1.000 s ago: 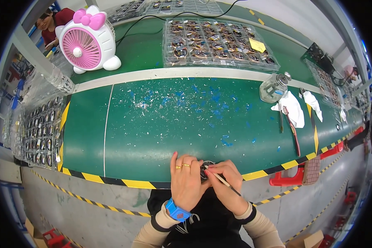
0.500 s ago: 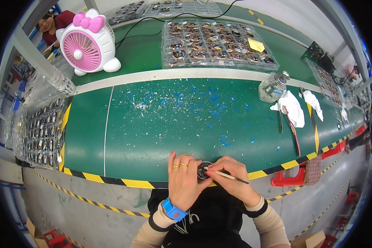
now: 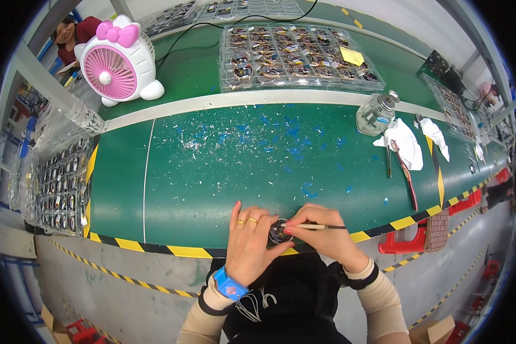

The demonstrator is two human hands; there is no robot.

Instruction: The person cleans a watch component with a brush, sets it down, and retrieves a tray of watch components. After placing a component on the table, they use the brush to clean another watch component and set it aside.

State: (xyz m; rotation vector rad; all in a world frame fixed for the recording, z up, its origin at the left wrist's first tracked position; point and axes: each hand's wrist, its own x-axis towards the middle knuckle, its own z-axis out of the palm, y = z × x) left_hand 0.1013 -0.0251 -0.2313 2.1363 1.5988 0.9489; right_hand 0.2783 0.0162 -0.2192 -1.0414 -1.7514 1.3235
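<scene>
At the near edge of the bench, my left hand (image 3: pixel 250 245) grips a small round dark part (image 3: pixel 279 231) between thumb and fingers. The part has an open, ring-like face with small details inside, too small to make out. My right hand (image 3: pixel 322 232) is closed in a pen-like pinch on a thin pale stick (image 3: pixel 311 227) with a dark rear end. The stick's front end reaches to the round part, and the fingertips hide its very tip. A blue watch-like band (image 3: pixel 229 285) circles my left wrist.
White and blue scraps (image 3: pixel 243 137) litter the green bench (image 3: pixel 200 200). At right stand a glass jar (image 3: pixel 376 114), white tissue (image 3: pixel 406 146) and a toothbrush (image 3: pixel 406 178). A clear tray of round parts (image 3: pixel 301 57) lies behind; a pink-white fan (image 3: pixel 120 63) stands at back left.
The stick has tilted from sloping down to the right to nearly level, with my right hand turning along with it. My left hand has shifted slightly left and up with the part.
</scene>
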